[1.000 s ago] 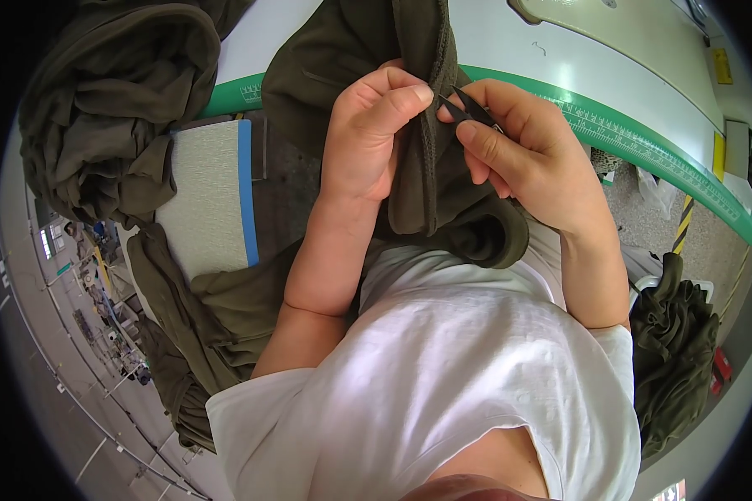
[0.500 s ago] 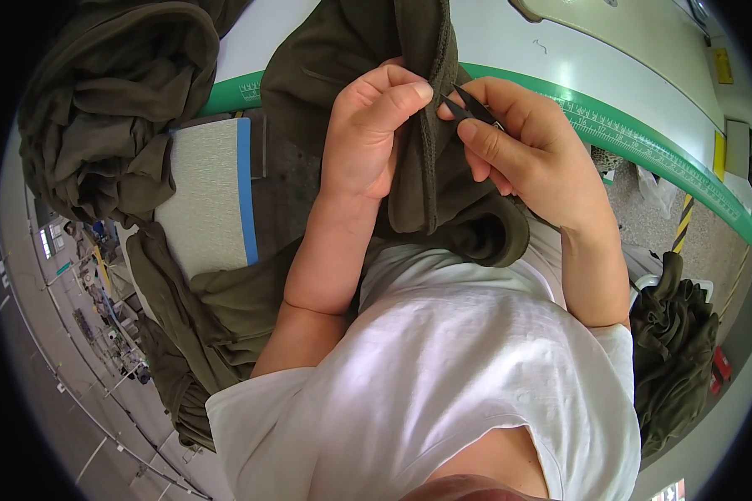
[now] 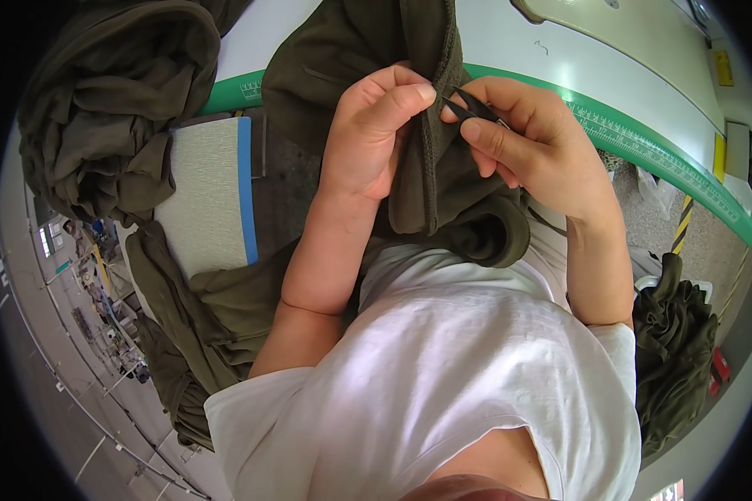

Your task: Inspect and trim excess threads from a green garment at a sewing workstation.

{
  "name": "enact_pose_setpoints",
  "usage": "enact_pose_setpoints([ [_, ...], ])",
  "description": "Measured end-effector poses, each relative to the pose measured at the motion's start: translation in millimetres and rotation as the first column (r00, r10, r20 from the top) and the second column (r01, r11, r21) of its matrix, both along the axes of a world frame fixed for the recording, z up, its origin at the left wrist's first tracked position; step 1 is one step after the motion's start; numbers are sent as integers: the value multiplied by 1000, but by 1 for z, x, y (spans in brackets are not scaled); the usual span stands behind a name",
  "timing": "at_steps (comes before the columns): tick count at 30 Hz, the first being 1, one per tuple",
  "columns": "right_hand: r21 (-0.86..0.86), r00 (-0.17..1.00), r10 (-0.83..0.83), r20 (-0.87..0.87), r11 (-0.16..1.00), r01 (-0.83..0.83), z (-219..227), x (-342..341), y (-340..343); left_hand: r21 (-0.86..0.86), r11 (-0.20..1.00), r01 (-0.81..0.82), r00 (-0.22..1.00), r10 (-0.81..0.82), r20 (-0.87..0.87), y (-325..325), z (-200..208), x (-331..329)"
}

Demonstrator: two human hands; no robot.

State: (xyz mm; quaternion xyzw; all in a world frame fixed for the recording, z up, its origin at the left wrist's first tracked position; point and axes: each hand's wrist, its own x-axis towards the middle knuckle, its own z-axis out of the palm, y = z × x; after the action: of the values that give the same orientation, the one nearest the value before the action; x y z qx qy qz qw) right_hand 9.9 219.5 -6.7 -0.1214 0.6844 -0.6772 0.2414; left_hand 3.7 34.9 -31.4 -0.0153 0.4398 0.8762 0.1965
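While my left hand [image 3: 372, 138] pinches the ribbed edge of the garment [image 3: 430, 167], thumb and fingers closed on the cloth, my right hand [image 3: 530, 142] holds small dark snips [image 3: 468, 107] between thumb and forefinger, tips touching that same edge. I cannot tell whether the blades are parted or closed. The garment hangs off the near edge of the table [image 3: 560, 67], over its green ruler strip [image 3: 643, 146], and bunches against my white shirt [image 3: 468, 376]. I judge the trimming of this piece to be under way, not finished: the snips are at the hem and the cloth is not yet set aside. More olive garments lie heaped at the table's left corner [image 3: 109, 100] and beside my right arm [image 3: 673, 351]; which heap is done I cannot say.
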Motion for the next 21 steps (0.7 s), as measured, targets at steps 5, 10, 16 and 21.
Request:
enact_pose_setpoints([
  [5,-81,1000,-11,29,997,14,-6,-1,0,59,998,31,998,-35,56,-2,0,-1],
  [10,-153,998,-5,64,988,15,-13,-4,-2,41,999,18,997,-21,76,-1,0,-1],
  [16,-263,999,-5,49,965,18,-23,-7,-1,70,997,12,992,-21,124,0,-1,-3],
  [21,-212,996,2,94,977,18,-17,-7,0,30,999,-16,992,12,125,0,-3,-1],
])
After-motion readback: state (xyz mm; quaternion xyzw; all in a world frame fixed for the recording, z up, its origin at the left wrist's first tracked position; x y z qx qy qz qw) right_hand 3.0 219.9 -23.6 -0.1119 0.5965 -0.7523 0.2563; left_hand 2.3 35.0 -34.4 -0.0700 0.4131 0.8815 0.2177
